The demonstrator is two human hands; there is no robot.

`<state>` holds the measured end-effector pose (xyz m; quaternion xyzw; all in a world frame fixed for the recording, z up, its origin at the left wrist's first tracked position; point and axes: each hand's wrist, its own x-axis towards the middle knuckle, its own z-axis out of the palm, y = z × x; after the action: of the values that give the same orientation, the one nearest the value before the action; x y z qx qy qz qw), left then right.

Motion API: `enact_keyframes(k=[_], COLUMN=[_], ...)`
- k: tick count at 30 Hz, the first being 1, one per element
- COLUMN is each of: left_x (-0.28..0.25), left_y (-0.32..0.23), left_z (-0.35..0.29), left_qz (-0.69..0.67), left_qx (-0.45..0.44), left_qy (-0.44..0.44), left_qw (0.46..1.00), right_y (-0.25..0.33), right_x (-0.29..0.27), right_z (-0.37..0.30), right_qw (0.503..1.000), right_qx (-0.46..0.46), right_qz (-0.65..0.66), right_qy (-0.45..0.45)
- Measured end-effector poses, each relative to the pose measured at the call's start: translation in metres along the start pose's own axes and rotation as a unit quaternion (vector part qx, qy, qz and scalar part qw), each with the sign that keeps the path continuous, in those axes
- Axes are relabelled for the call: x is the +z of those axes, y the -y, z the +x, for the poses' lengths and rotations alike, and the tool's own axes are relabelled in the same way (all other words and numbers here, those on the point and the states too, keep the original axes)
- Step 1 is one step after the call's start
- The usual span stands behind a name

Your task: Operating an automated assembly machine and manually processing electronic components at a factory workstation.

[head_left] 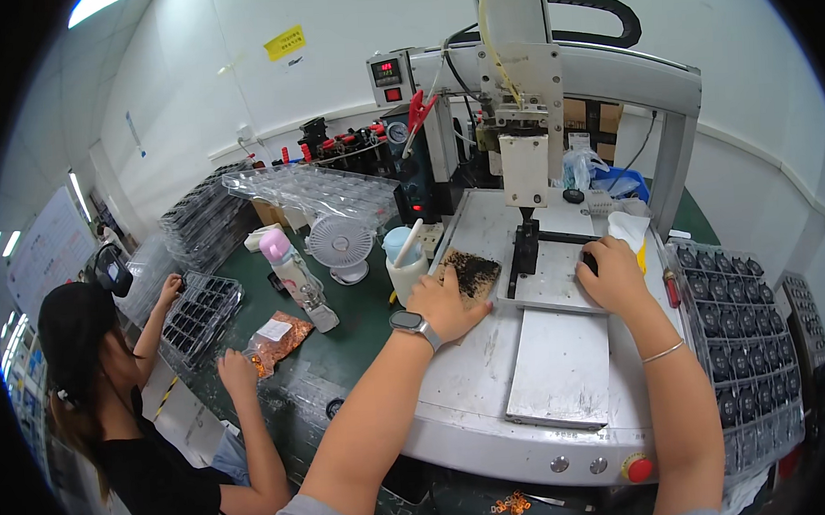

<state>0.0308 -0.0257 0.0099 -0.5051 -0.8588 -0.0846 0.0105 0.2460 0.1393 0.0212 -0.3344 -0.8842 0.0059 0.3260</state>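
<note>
My left hand [448,307] rests at the edge of a tan pad [476,275] smeared with black, its thumb and fingers spread and nothing seen in its grip. Over the white plate of a benchtop dispensing machine, my right hand [614,274] curls round a small black part [589,263]; most of that part is hidden by the fingers. Left of the right hand, a black fixture [525,255] stands on the plate under the machine's nozzle [527,214]. A flat white metal slide [559,366] lies in front of it.
Trays of black parts [736,335] stand at the right. Leftward are a white fan [340,247], a pink-capped bottle [293,272], a white cup [408,274] and a bag of orange pieces [280,341]. A co-worker [135,435] reaches over a tray. A red stop button [637,469] sits in front.
</note>
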Motion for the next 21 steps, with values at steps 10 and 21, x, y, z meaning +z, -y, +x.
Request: enact_keyframes(k=[10, 21], left_x=[0.007, 0.013], left_y=[0.013, -0.016], left_z=[0.001, 0.001], left_qz=[-0.027, -0.229], left_qx=[-0.053, 0.23], left_qy=[-0.113, -0.269], left_qw=[0.992, 0.907], right_y=[0.009, 0.069], right_x=[0.012, -0.031], right_z=[0.0, -0.025], right_qw=[0.999, 0.981], right_qx=[-0.034, -0.111], right_qz=[0.009, 0.147], right_qy=[-0.003, 0.058])
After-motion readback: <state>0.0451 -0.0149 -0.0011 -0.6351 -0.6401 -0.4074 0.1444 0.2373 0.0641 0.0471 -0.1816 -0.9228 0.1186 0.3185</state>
